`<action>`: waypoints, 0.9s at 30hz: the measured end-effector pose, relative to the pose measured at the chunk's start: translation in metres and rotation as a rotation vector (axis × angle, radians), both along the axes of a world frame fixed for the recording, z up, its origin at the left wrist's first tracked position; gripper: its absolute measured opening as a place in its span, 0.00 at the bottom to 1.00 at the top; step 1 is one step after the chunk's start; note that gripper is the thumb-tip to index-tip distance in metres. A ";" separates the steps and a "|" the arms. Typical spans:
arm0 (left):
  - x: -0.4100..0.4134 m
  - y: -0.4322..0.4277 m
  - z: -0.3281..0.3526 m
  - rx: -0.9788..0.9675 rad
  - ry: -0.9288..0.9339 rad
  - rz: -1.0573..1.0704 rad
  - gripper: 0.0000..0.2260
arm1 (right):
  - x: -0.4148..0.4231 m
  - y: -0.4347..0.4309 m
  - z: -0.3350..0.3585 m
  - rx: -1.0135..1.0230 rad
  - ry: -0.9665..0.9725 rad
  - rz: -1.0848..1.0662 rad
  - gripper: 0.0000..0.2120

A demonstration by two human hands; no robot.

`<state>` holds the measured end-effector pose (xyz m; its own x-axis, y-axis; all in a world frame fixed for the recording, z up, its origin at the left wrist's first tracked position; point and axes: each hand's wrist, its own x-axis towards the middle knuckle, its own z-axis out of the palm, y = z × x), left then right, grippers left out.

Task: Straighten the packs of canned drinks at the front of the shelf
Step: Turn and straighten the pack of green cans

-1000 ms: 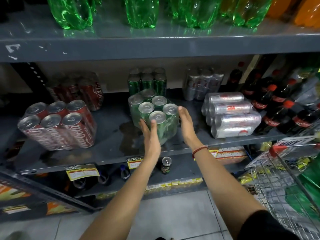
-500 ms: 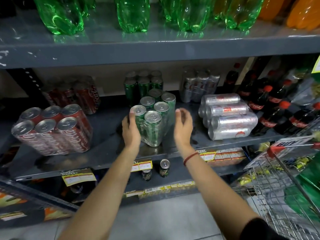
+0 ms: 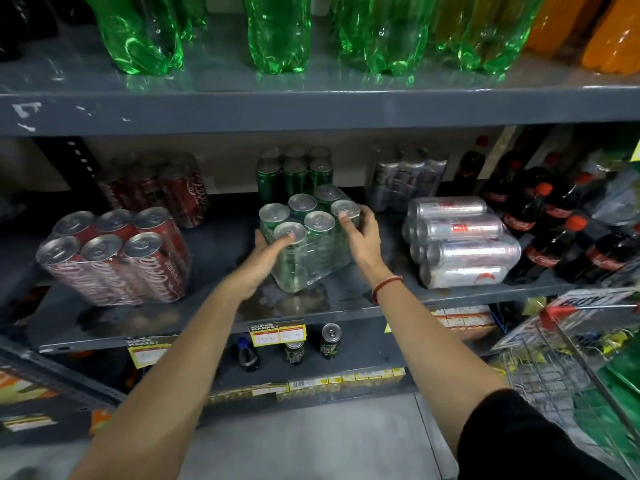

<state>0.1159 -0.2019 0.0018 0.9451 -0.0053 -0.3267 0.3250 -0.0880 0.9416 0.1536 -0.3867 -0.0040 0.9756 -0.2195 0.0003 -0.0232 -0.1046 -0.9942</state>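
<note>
A shrink-wrapped pack of green cans (image 3: 309,244) stands upright near the front middle of the grey shelf (image 3: 214,313), turned at a slant to the edge. My left hand (image 3: 268,247) presses its near left side, thumb on a can top. My right hand (image 3: 360,235) grips the pack's right side, fingers over the back right can. A red cola can pack (image 3: 114,258) sits tilted at the front left. A silver can pack (image 3: 460,242) lies on its side at the front right.
More red (image 3: 162,188), green (image 3: 294,171) and silver (image 3: 405,180) packs stand at the back. Dark cola bottles (image 3: 550,230) crowd the right. Green bottles (image 3: 277,32) fill the shelf above. A wire trolley (image 3: 571,368) stands at the lower right. Loose cans (image 3: 330,341) sit on the lower shelf.
The green pack has been stood upright from its tilted pose and turned. Both hands shifted from its front to its sides and top.
</note>
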 end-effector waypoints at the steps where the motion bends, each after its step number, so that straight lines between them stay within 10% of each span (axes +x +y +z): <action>1: 0.002 0.011 -0.001 -0.002 -0.021 -0.019 0.38 | -0.007 0.005 -0.002 -0.020 -0.022 -0.020 0.26; 5: 0.006 0.028 -0.005 -0.070 -0.082 0.032 0.16 | -0.034 0.031 -0.007 -0.115 -0.057 -0.158 0.25; 20: -0.011 -0.038 0.035 0.037 -0.452 0.604 0.28 | -0.039 -0.052 0.016 -0.106 -0.246 -0.239 0.13; 27: -0.003 -0.160 0.055 0.247 -0.715 0.194 0.20 | -0.049 -0.182 0.014 -0.193 -0.332 -0.629 0.05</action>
